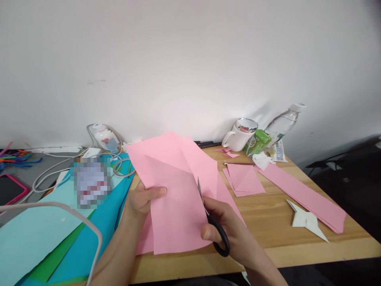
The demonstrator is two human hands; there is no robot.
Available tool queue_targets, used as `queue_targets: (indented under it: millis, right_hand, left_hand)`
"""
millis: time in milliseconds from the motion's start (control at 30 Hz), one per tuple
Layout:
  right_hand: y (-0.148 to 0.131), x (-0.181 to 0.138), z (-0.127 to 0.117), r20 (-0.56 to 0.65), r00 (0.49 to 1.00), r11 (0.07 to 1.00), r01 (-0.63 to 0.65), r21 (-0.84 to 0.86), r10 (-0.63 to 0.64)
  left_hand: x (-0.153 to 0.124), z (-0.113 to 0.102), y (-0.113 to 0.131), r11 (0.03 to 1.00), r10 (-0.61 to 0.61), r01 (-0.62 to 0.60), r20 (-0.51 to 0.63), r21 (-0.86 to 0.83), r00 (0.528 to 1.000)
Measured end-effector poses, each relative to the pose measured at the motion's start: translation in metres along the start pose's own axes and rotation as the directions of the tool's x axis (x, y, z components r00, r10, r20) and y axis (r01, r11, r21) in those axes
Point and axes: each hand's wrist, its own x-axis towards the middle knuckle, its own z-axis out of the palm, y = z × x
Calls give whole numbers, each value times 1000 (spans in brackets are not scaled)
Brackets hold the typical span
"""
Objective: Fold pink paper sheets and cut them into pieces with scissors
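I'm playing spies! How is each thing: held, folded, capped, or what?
Left hand: gripping pink sheet
Right hand: holding scissors
Pink sheet: held up
Scissors: held, one blade showing
Clear bottle: capped
White bottle: capped
Mug: standing
Tissue: crumpled
White star: folded
Pink strips: stacked
Phone: screen dark

Bare L/R forearms [123, 243] & fingers [216, 205]

The sheet of pink paper [175, 210] is raised at a tilt over the wooden table [262, 226], plain and slightly bent, its lower edge facing the near side. The scissors [219, 234] have black looped handles and a slim metal blade, slanting along the sheet's right side, tip upward, handles lowest.
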Motion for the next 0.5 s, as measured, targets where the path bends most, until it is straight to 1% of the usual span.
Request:
queue_targets:
  millis: [100,333,500]
  right_hand:
    - [-1,1,0,1,1000,1000,1,-1,-1]
    - [-1,0,0,-19,1000,999,-11,-39,11]
    - [-1,1,1,-10,1000,999,-12,-36,11]
  left_hand:
    - [0,1,0,1000,5,-5,12,-28,1000]
    - [-1,1,1,1000,17,-17,12,-23,1000]
    - [0,0,0,999,0,0,14,-37,1000]
